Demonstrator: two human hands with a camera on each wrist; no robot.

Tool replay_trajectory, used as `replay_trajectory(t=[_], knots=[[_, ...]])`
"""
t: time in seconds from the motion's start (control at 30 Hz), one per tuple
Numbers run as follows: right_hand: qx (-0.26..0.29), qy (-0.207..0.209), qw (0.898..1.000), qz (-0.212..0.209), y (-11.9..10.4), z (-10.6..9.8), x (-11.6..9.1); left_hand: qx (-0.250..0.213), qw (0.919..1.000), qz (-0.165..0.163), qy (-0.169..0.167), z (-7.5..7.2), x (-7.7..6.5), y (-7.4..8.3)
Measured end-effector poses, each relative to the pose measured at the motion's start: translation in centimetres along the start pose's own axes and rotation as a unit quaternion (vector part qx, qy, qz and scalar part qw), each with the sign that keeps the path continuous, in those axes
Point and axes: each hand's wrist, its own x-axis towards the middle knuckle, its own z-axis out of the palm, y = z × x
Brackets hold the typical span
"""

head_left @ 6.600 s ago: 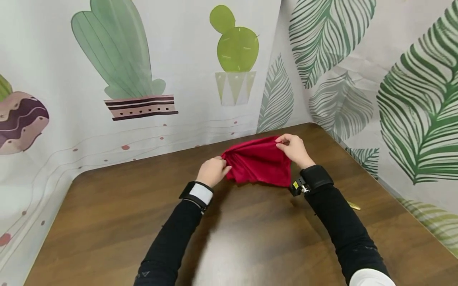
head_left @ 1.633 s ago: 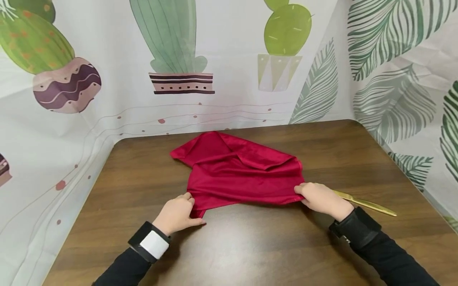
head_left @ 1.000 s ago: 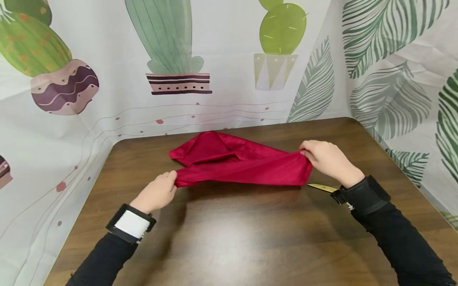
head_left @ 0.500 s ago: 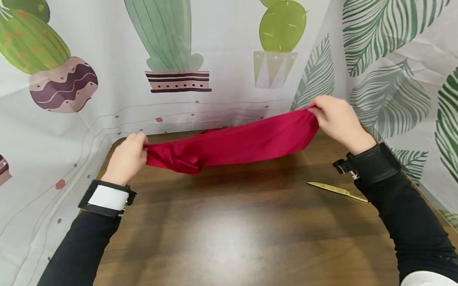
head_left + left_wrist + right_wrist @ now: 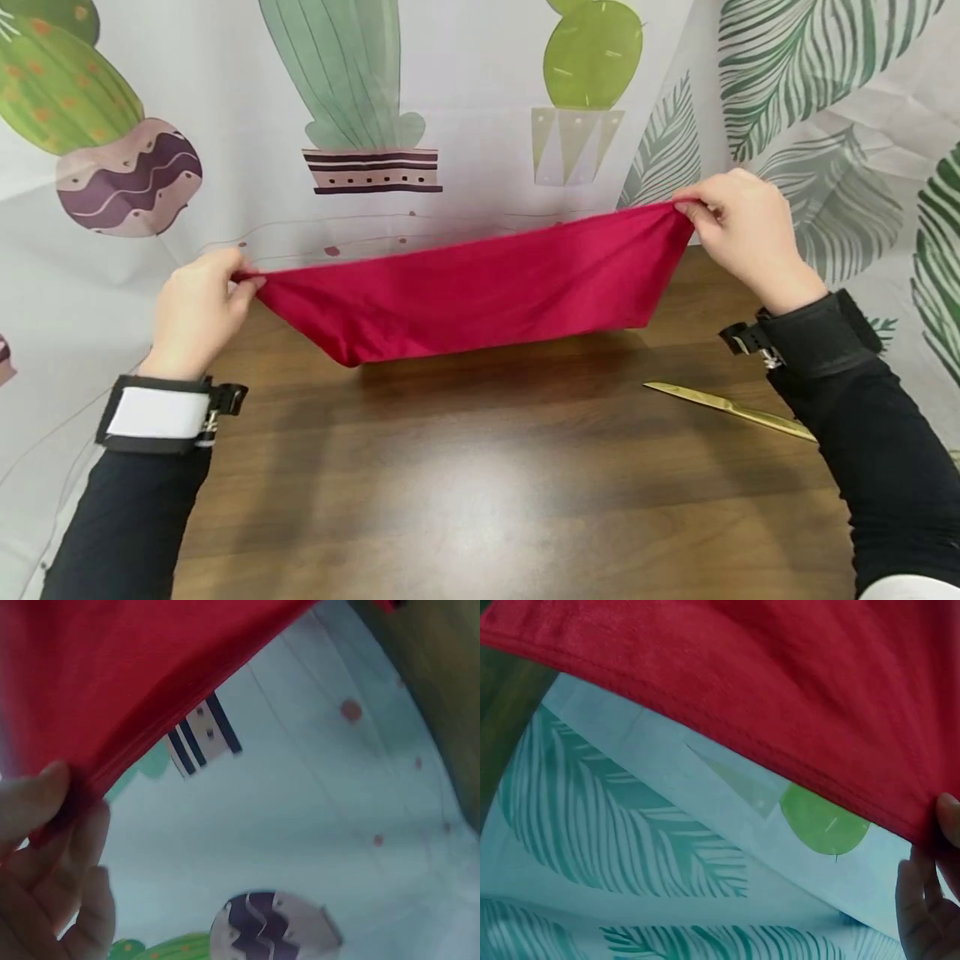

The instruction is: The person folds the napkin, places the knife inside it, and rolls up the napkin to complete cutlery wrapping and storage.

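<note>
A red cloth (image 5: 480, 287) is stretched out in the air between both hands, its lower part hanging above the table. My left hand (image 5: 198, 312) pinches one upper corner between thumb and fingers. The opposite upper corner is pinched by my right hand (image 5: 750, 233), which is held somewhat higher. In the left wrist view the cloth (image 5: 150, 675) narrows to a gathered tip at the thumb. A stitched hem runs along the cloth (image 5: 742, 690) toward the fingers in the right wrist view.
On the brown wooden table (image 5: 480, 467) a gold-coloured knife (image 5: 720, 404) lies at the right, its handle end partly behind the right sleeve. A white wall hanging (image 5: 480, 83) printed with cacti and leaves stands close behind the table.
The cloth was lying folded on the table. Both hands have lifted it and moved apart, pulling it into a wide strip. More of the knife shows now than one second ago.
</note>
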Motion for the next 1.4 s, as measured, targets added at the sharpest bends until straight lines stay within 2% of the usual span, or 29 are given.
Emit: replay_trajectory(t=[0.1,0.17,0.27,0.37,0.43,0.57,0.67,0.73,0.77,0.87,0.97,1.07,1.13,1.23,1.3,1.4], knots=[[0.025,-0.022,0.999,-0.034,0.6,0.2,-1.6,-0.022,0.9979,0.053,-0.03,0.4,-1.7,-0.5],[0.043,-0.049,0.996,-0.058,1.0,0.6,-2.9,-0.037,0.9936,0.086,-0.062,1.1,-2.9,-0.8],[0.066,-0.096,0.989,-0.088,1.4,1.3,-5.1,-0.068,0.983,0.126,-0.115,2.3,-5.0,-1.1],[0.091,-0.141,0.98,-0.11,1.5,1.9,-7.4,-0.105,0.9668,0.154,-0.175,3.3,-7.1,-1.0],[0.113,-0.172,0.971,-0.121,1.5,2.3,-8.9,-0.136,0.952,0.17,-0.215,3.9,-8.5,-0.9],[0.174,-0.239,0.945,-0.137,1.4,2.9,-11.6,-0.199,0.9109,0.188,-0.308,5.1,-11.1,-0.7],[0.222,-0.299,0.917,-0.143,1.1,3.4,-13.5,-0.232,0.8771,0.186,-0.377,5.9,-12.7,-0.4],[0.254,-0.352,0.891,-0.135,0.9,3.6,-14.7,-0.238,0.8594,0.176,-0.417,6.3,-13.6,-0.2],[0.265,-0.377,0.878,-0.131,0.7,3.7,-15.2,-0.235,0.8536,0.167,-0.434,6.5,-14.1,-0.1],[0.286,-0.436,0.843,-0.129,0.3,4.2,-16.7,-0.215,0.8424,0.148,-0.471,7.0,-15.1,0.4],[0.288,-0.478,0.819,-0.132,0.0,4.4,-17.8,-0.193,0.835,0.13,-0.499,7.3,-15.8,0.8],[0.292,-0.53,0.789,-0.105,-0.3,4.4,-18.5,-0.192,0.8228,0.115,-0.522,7.5,-16.3,1.1],[0.289,-0.559,0.773,-0.083,-0.6,4.3,-18.7,-0.192,0.8197,0.109,-0.529,7.6,-16.6,1.2],[0.292,-0.582,0.757,-0.059,-1.0,4.0,-18.8,-0.193,0.82,0.108,-0.528,7.6,-16.7,1.3],[0.301,-0.582,0.753,-0.059,-1.1,3.9,-18.8,-0.196,0.8209,0.112,-0.524,7.6,-16.7,1.4],[0.328,-0.577,0.745,-0.065,-1.0,3.9,-18.8,-0.215,0.8128,0.117,-0.529,7.6,-16.4,1.4]])
